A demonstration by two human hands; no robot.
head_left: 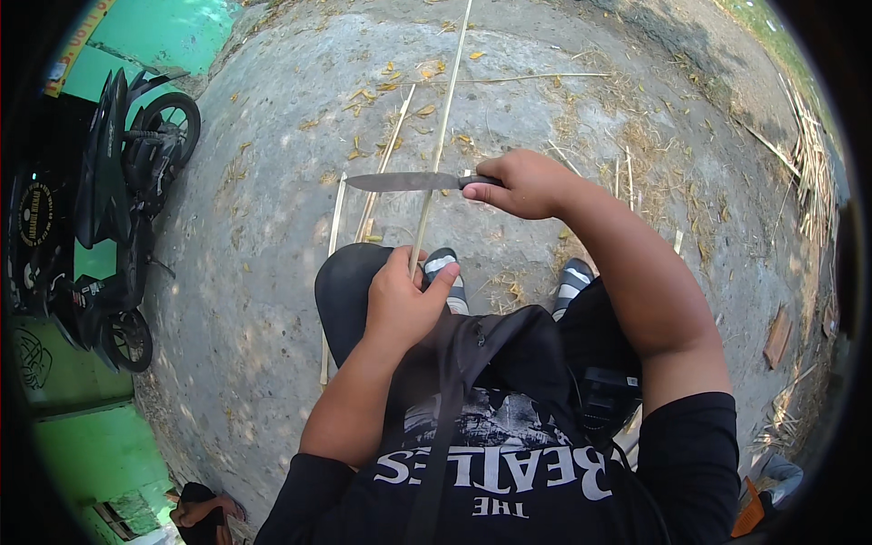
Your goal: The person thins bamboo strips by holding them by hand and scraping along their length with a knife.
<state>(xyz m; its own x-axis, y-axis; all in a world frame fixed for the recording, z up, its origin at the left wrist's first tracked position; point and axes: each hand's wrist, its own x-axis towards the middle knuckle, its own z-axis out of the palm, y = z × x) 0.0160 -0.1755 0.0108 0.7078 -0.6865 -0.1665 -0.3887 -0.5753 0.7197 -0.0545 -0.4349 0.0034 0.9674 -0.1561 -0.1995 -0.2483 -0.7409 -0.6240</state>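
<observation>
My right hand (527, 184) grips the dark handle of a long knife (386, 183), its blade pointing left. The blade lies across a thin, pale strip that looks like bamboo (449, 100). That strip runs from my lap away to the far edge of the view. Near my left knee, my left hand (404, 298) is closed around the strip's near part, thumb on the right side. Whether the blade's edge bites into the strip cannot be made out.
More pale strips (391, 145) lie on the concrete ground (263, 182) among dry leaves. A heap of strips (811, 163) is at the far right. On the left stands a dark motorcycle (113, 173) by a green wall. Another person (204, 513) shows at the lower left.
</observation>
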